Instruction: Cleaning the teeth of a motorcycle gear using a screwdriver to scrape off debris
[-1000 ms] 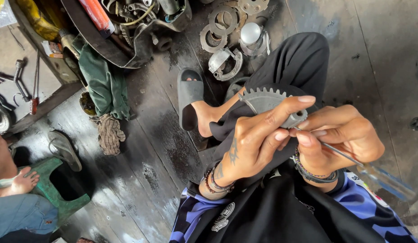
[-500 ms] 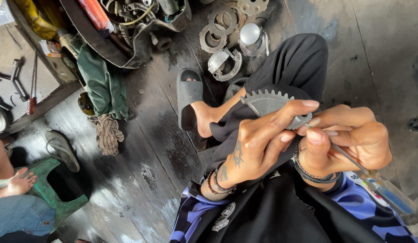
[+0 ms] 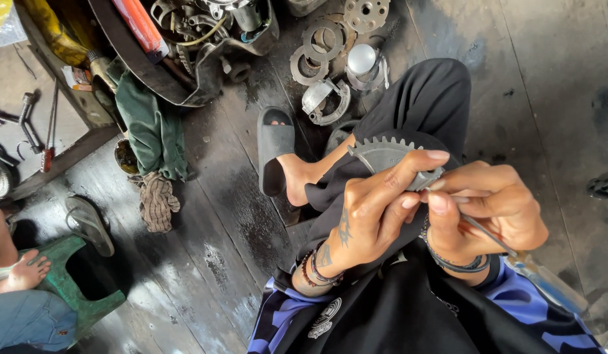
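Left hand (image 3: 373,216) grips toothed gear (image 3: 389,157) over my lap, 12 o'clock from my chest; right hand (image 3: 487,206) closed on screwdriver (image 3: 540,278), tip at gear's edge. Job looks mid-way, prying not done, other parts (image 3: 323,65) on floor

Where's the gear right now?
In the head view, right of centre: the gear is pinched in the left hand, over the person's black-trousered knee, with the right hand touching its right edge.

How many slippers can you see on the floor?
2. A dark slipper lies by the person's bare foot; a grey slipper lies further left beside the green stool. Others may be hidden.
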